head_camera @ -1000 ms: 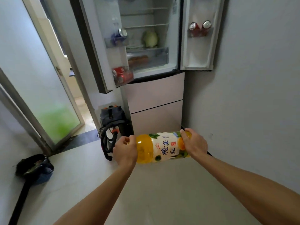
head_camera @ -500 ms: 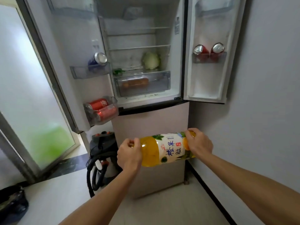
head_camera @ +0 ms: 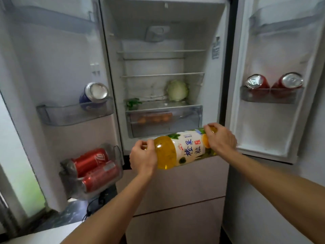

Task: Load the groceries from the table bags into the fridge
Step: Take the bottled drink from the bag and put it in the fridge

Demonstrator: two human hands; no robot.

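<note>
Upper shelves (head_camera: 161,51) bare, cabbage (head_camera: 177,90) (seemingly alone) occupying lower shelf's right

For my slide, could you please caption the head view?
Both hands, left hand and right hand, hold an orange juice bottle sideways before the open fridge.
</note>
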